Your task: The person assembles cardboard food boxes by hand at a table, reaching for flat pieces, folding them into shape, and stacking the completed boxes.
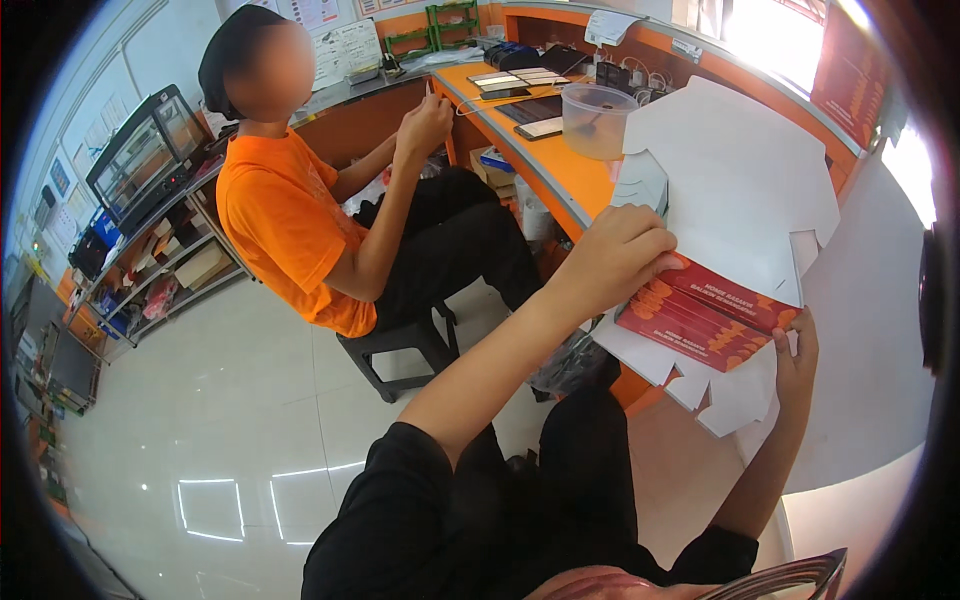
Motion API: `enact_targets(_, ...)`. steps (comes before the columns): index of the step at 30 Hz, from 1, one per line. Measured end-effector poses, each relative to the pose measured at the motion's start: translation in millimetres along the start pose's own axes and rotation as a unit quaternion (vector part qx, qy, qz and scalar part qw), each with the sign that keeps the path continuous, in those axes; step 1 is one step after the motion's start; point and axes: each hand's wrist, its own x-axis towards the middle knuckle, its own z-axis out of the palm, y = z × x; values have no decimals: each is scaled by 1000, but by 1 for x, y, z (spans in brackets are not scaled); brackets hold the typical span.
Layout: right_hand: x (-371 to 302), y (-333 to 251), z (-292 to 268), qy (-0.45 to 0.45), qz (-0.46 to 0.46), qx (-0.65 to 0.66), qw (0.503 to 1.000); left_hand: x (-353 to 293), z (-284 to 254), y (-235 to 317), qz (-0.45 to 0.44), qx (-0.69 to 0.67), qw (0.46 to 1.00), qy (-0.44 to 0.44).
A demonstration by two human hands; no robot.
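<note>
A partly folded cardboard box, white inside with red printed side panels, lies opened out at the front right end of the orange counter. My left hand pinches the left end of its red panel, fingers closed over the edge. At the panel's right end my right hand grips the corner, thumb on the red face and fingers behind. More red printed panels show just below, with white notched cardboard flaps sticking out under them. A grey-white folded flap stands up beside my left hand.
A clear plastic tub stands behind the cardboard, with phones and chargers farther back on the orange counter. To the left a person in an orange shirt sits on a dark stool. A display warmer stands far left.
</note>
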Motion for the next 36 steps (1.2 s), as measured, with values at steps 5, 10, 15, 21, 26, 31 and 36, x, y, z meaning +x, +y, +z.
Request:
enact_targets(5,-4,-16,-5,-13,33,-20,999,-26,8,-6,-177,-111,978,-28)
enact_targets(10,3,-26,-14,-32,10,-56,998,-43,17,-16,-127,-100,987,-25)
enact_targets(15,6,-4,-17,-64,46,109,991,-37,9,-14,-130,-84,988,-16)
enact_targets(21,2,-8,-10,0,54,166,985,-31,7,-14,-154,-112,981,-43)
enact_targets(26,10,-23,1,-18,-36,15,999,-26,0,-11,-226,-213,950,-29)
enact_targets(31,4,-27,1,11,-28,-17,999,-9,1,-14,-183,-173,967,-36)
enact_targets(36,5,-32,-12,-18,-45,-32,998,11,5,-12,-219,-207,953,-31)
